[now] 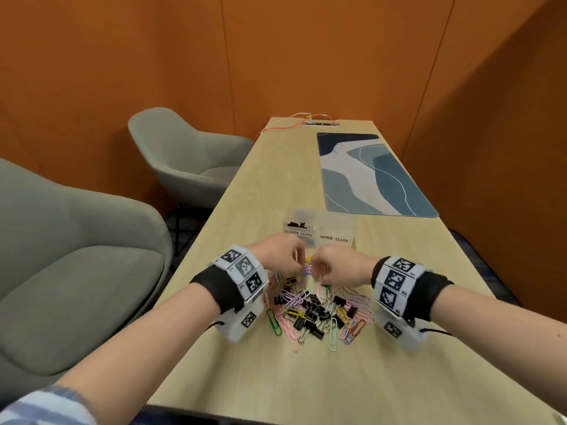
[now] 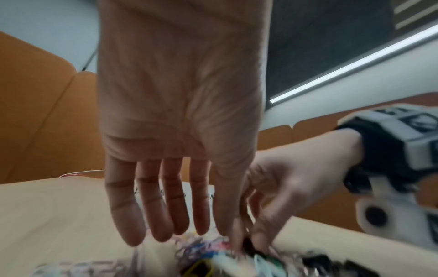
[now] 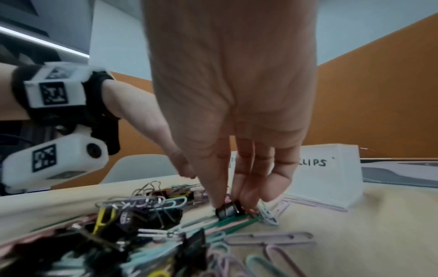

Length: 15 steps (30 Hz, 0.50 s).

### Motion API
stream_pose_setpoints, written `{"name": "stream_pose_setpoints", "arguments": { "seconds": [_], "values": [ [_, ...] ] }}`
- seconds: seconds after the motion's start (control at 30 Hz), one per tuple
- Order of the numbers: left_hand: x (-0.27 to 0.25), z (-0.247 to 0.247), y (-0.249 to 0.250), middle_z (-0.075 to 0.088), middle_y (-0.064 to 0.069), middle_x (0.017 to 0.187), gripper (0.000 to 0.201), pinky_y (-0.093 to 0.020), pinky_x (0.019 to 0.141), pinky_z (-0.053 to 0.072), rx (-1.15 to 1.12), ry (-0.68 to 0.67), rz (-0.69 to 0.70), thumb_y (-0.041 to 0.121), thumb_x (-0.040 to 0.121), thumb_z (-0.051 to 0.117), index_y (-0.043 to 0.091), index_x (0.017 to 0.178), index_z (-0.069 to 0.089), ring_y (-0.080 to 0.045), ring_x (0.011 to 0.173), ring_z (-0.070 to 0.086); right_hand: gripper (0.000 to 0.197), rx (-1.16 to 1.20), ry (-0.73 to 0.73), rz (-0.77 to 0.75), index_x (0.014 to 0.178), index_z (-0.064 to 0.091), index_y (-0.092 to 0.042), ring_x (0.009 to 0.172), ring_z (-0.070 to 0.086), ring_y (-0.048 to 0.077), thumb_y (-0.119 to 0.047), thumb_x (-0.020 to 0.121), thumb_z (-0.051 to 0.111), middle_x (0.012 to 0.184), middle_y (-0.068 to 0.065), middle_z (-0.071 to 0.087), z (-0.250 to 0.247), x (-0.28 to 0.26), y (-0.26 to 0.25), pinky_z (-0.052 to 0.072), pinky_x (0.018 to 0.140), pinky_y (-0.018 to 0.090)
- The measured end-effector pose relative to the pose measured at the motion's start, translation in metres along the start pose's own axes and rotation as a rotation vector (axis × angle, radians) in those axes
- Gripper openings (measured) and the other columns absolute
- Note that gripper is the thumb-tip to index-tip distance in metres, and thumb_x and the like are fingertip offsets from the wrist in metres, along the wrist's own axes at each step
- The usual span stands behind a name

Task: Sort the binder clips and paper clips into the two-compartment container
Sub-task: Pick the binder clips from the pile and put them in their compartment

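A mixed pile of black binder clips and coloured paper clips [image 1: 319, 311] lies on the wooden table. Behind it stands the clear two-compartment container [image 1: 336, 238]; its left half, labelled binder clips, holds a few black binder clips [image 1: 296, 224]. My right hand [image 3: 227, 205] pinches a black binder clip [image 3: 226, 211] at the pile's far edge, between thumb and fingers. My left hand [image 2: 189, 234] hangs over the pile [image 2: 213, 253] with straight fingers, its thumb reaching down beside the right hand. Both hands [image 1: 283, 259] [image 1: 333, 268] nearly touch each other in front of the container.
A blue-and-white desk mat [image 1: 377, 176] lies farther back on the right. Two grey armchairs [image 1: 190, 154] [image 1: 61, 256] stand left of the table. An orange cable and a power strip [image 1: 320, 123] sit at the far end. Orange walls enclose the room.
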<state>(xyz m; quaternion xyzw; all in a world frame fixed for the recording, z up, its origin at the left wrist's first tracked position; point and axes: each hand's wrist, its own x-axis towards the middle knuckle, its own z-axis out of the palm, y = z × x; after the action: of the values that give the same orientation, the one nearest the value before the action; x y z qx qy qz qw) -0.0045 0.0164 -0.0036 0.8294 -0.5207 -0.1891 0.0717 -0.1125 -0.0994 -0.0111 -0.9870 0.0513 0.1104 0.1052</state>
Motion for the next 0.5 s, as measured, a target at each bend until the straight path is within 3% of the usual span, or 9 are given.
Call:
{"name": "stream_pose_setpoints", "arguments": {
  "seconds": [0.17,0.27,0.33,0.43,0.5],
  "values": [
    [0.001,0.016,0.002,0.067,-0.007,0.107,0.031,-0.027,0.074,0.042,0.127,-0.030,0.000,0.029,0.078,0.073,0.012,0.102,0.063,-0.022,0.091,0.058,0.020,0.147,0.018,0.056,0.096,0.071,-0.006,0.080,0.055,0.012,-0.005,0.083,0.055,0.099,0.008,0.072,-0.008,-0.002,0.004,0.041,0.063,0.018],
    [0.003,0.016,0.001,0.068,-0.005,0.106,0.028,-0.028,0.078,0.046,0.117,-0.040,0.015,0.023,0.075,0.076,0.014,0.099,0.065,-0.023,0.098,0.061,0.018,0.230,0.027,0.071,0.094,0.070,-0.007,0.072,0.055,0.008,-0.006,0.084,0.055,0.081,-0.003,0.067,-0.016,-0.005,0.010,0.041,0.059,0.011],
    [0.003,0.015,0.000,0.068,-0.004,0.104,0.024,-0.029,0.079,0.048,0.107,-0.042,0.030,0.021,0.076,0.074,0.015,0.098,0.066,-0.022,0.096,0.061,0.014,0.368,0.033,0.108,0.089,0.067,-0.012,0.070,0.056,0.007,-0.005,0.085,0.055,0.076,-0.009,0.061,-0.024,-0.002,0.014,0.046,0.061,0.015],
    [0.000,0.010,-0.003,0.061,-0.001,0.096,0.017,-0.029,0.080,0.047,0.048,0.000,0.046,0.020,0.083,0.065,0.016,0.100,0.065,-0.018,0.089,0.057,0.014,0.588,-0.031,0.155,0.079,0.060,-0.015,0.077,0.060,0.013,-0.004,0.087,0.056,0.079,-0.003,0.061,-0.037,0.002,0.018,0.051,0.065,0.022],
    [-0.002,0.006,-0.006,0.058,0.004,0.090,0.016,-0.030,0.080,0.048,-0.040,0.049,0.063,0.019,0.085,0.062,0.016,0.101,0.064,-0.015,0.084,0.056,0.017,0.592,-0.133,0.143,0.077,0.059,-0.017,0.074,0.063,0.010,-0.005,0.088,0.055,0.081,-0.001,0.063,-0.040,0.004,0.017,0.050,0.067,0.022]
  ]
}}
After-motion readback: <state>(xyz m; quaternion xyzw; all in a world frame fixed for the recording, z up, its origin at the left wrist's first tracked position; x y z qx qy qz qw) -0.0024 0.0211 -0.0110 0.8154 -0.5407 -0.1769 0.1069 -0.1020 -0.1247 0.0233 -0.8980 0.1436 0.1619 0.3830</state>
